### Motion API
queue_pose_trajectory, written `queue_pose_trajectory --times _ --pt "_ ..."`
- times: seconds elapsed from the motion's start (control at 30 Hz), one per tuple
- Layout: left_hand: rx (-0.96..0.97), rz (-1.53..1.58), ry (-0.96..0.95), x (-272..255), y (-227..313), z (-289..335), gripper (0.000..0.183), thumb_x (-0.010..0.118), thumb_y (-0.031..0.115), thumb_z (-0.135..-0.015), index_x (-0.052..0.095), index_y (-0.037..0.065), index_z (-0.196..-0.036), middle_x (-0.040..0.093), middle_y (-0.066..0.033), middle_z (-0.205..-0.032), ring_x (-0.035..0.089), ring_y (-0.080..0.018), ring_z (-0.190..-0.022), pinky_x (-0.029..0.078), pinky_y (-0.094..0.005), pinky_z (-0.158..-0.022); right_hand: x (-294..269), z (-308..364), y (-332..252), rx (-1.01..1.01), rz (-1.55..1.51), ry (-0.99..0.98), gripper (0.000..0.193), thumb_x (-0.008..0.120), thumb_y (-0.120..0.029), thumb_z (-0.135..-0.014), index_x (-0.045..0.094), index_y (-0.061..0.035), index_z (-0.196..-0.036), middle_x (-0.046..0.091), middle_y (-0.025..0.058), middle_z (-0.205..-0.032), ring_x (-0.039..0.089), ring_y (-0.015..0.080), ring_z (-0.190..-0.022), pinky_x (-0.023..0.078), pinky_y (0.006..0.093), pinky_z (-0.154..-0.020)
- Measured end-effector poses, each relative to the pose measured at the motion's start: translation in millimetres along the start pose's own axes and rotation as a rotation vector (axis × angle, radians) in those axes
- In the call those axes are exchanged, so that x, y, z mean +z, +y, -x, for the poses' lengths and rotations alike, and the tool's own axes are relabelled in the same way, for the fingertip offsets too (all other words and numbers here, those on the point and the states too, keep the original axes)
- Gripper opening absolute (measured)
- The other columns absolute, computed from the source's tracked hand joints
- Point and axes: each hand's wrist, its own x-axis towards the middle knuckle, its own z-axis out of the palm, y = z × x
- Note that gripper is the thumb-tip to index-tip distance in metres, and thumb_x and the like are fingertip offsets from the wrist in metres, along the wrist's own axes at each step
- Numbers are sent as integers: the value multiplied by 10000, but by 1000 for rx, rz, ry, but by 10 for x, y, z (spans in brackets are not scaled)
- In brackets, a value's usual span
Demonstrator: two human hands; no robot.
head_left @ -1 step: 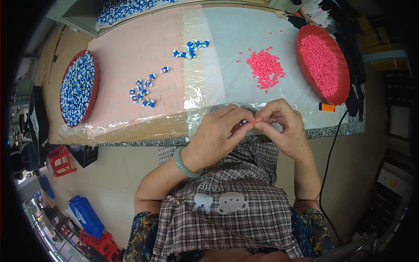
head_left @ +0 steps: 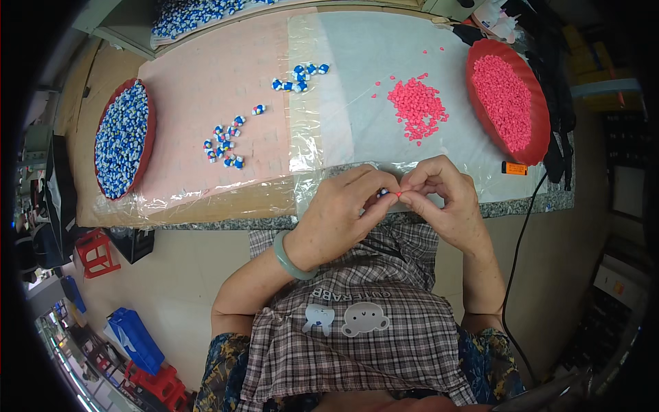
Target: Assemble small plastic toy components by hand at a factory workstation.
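At the near edge of the table, my two hands meet fingertip to fingertip. My left hand (head_left: 341, 214), with a green bangle on its wrist, pinches a small blue-and-white figurine piece (head_left: 383, 193), mostly covered by the fingers. Between thumb and forefinger of my right hand (head_left: 449, 204) is a tiny pink piece (head_left: 399, 195), held against the blue-and-white one. Beyond my hands lies a loose pile of pink pieces (head_left: 417, 108). A group of blue-and-white pieces (head_left: 301, 77) lies farther back, and another group with pink bits (head_left: 223, 144) sits left of my hands.
A red scalloped bowl (head_left: 149, 147) of blue-and-white pieces stands at the left, and a red bowl (head_left: 539, 127) of pink pieces at the right. Near it lies an orange-and-black item (head_left: 514, 168). A black cable (head_left: 519, 254) hangs off the right edge. Plastic sheeting (head_left: 305, 130) covers the table.
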Motion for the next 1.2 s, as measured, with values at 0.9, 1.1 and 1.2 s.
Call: queue_pose_trajectory --times 0.9,1.1,1.2 --pt "-401 567 -75 -53 -34 59 151 650 51 -975 688 -52 -1078 717 -102 -993 682 -128 -811 577 -254 -746 143 59 90 149 -421 75 62 649 -31 -919 591 -10 -925 594 10 -799 544 55 -650 446 201 -566" --pt "-402 686 11 -148 -73 82 179 604 17 -991 666 -66 -1138 710 -133 -1084 691 -145 -924 587 -277 -839 -42 37 161 444 -420 -109 83 668 -85 -933 613 -24 -921 592 -2 -742 545 48 -606 428 203 -525" --pt "-376 660 38 -197 -98 101 216 626 -5 -971 645 -64 -1178 704 -113 -1076 690 -143 -964 577 -264 -866 -5 43 216 520 -372 -117 73 672 -84 -931 624 -31 -914 594 -15 -726 550 47 -600 430 201 -517"
